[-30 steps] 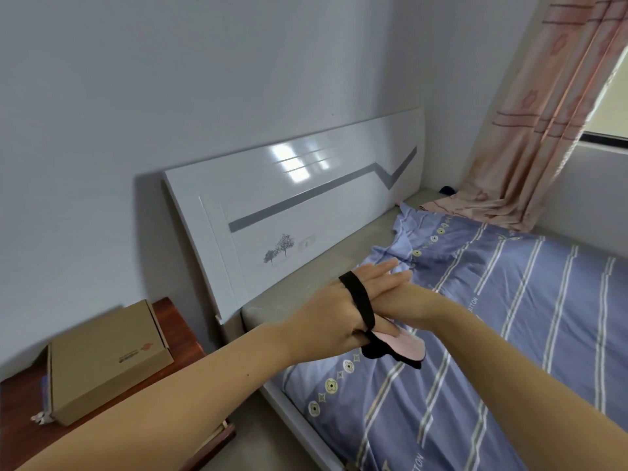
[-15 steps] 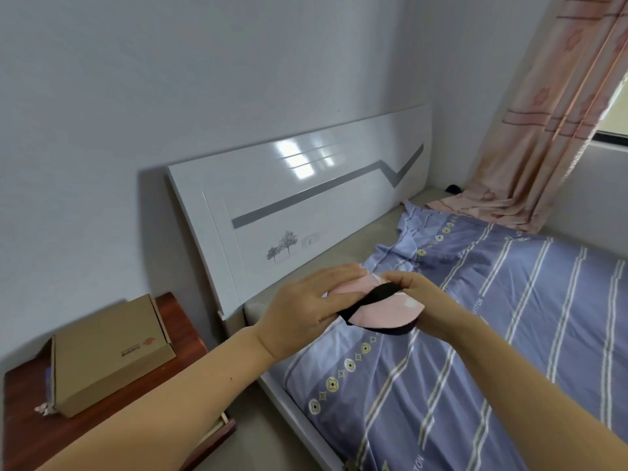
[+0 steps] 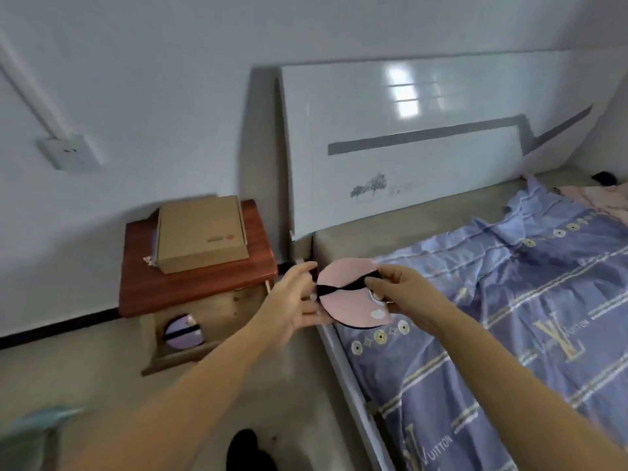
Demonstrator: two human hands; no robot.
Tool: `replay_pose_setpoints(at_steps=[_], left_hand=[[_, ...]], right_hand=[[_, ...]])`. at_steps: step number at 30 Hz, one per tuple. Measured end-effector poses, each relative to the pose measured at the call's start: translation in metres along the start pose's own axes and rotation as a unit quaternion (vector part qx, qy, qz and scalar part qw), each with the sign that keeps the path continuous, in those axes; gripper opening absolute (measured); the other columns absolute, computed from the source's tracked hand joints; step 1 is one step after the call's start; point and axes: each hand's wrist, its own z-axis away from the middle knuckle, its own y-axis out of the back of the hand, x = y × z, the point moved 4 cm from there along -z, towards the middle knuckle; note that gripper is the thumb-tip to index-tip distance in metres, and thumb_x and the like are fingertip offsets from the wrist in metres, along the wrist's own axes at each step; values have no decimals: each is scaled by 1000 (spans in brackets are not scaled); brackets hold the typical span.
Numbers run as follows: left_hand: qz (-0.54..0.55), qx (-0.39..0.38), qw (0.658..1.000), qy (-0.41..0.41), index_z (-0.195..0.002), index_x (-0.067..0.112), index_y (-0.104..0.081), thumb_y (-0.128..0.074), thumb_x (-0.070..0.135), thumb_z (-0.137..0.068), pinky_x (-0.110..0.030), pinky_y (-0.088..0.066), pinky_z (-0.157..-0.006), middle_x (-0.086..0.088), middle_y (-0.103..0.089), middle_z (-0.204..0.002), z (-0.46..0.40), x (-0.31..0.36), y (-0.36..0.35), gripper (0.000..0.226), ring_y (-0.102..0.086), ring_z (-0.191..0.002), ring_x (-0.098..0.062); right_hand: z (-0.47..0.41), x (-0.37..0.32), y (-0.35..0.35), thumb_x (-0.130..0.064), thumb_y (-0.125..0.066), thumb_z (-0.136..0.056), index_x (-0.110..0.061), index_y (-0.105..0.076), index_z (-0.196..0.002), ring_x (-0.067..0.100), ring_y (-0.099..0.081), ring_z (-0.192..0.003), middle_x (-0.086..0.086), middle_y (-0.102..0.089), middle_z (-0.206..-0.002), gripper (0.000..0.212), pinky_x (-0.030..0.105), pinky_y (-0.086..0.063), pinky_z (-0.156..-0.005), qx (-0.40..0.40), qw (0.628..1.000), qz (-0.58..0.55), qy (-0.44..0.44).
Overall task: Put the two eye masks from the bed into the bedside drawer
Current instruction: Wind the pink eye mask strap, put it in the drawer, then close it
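Note:
A pink eye mask (image 3: 350, 300), folded with its black strap across it, hangs in the air over the bed's left edge. My left hand (image 3: 292, 300) grips its left side and my right hand (image 3: 397, 287) pinches its right side. A purple eye mask (image 3: 183, 333) with a dark strap lies inside the open bedside drawer (image 3: 176, 358) of the wooden nightstand (image 3: 190, 290), to the left of my hands. The bed (image 3: 509, 334) with its blue striped cover fills the right.
A cardboard box (image 3: 200, 232) sits on the nightstand top. The white headboard (image 3: 424, 137) stands behind the bed. A wall socket (image 3: 68, 153) is at the left. A dark shape (image 3: 248, 450) lies on the floor near the bottom, and something pale green (image 3: 30, 433) at the lower left.
The view has swung left and down, bringing the nightstand and its open drawer into sight. Both hands now hold the folded pink mask by its sides, carried leftward over the bed's edge.

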Motion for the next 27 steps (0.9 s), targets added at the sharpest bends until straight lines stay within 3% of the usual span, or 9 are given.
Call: replay_pose_setpoints(at_steps=[4,8,11,16,18,21,23,25,27], left_hand=[[-43,33,994,95,-107,15,-59,-55,20,-91,-29,-60,-61,-4,-69,-99,24,-65,88,17,-73,-73,-20],[-37,153,976,148,-100,6,-58,-51,9,-91,-22,-58,-54,-13,-68,-93,26,-110,178,11,-72,-60,-17],[-44,191,962,188,-96,2,-57,-51,6,-90,-23,-58,-54,-17,-66,-91,5,-140,233,10,-71,-60,-19],[-50,241,941,231,-100,3,-57,-50,8,-90,-33,-59,-67,-21,-64,-103,-77,-195,308,12,-66,-82,-32],[-19,252,936,246,-104,5,-54,-46,6,-92,-36,-57,-77,-16,-60,-105,-116,-223,328,14,-62,-87,-30],[43,288,917,271,-113,10,-51,-40,1,-94,-33,-53,-75,-9,-50,-102,-165,-270,349,24,-53,-90,-29],[75,297,907,290,-121,8,-48,-39,-2,-93,-36,-51,-86,-11,-50,-105,-183,-299,357,32,-51,-97,-29],[75,303,898,310,-114,4,-53,-41,0,-92,-42,-48,-96,-16,-57,-109,-189,-322,362,25,-54,-104,-31],[116,319,886,315,-87,9,-58,-44,4,-92,-39,-50,-95,-12,-61,-95,-185,-328,362,16,-58,-98,-28]], right_hand=[[-43,33,-99,-14,-56,-90,-11,-66,-88,4,-47,-50,2,-52,-62,10,15,-37,-47,-79,996,36,-37],[-84,76,-195,-20,-57,-89,-11,-65,-98,16,-64,-75,13,-68,-93,15,20,-55,-59,-161,975,105,-115],[-123,99,-251,-18,-56,-88,-6,-66,-97,19,-61,-74,11,-68,-88,19,30,-52,-66,-133,966,184,-127],[-211,143,-315,-17,-48,-92,-14,-61,-98,20,-57,-81,5,-62,-90,15,31,-43,-72,-82,961,204,-167],[-250,167,-329,-16,-47,-92,-14,-60,-105,19,-55,-82,4,-60,-92,19,32,-43,-74,-55,963,215,-153],[-302,210,-348,-18,-45,-94,-11,-58,-110,15,-52,-75,4,-59,-92,22,30,-41,-73,-21,955,259,-139],[-326,234,-361,-16,-43,-94,-10,-57,-112,17,-55,-80,8,-63,-98,23,31,-43,-76,-22,945,305,-119],[-339,254,-371,-16,-41,-95,-9,-55,-114,24,-60,-90,14,-65,-108,24,33,-46,-81,-37,928,357,-103],[-342,265,-373,-22,-40,-96,-12,-52,-118,25,-60,-94,15,-63,-114,27,31,-45,-77,-33,932,345,-109]])
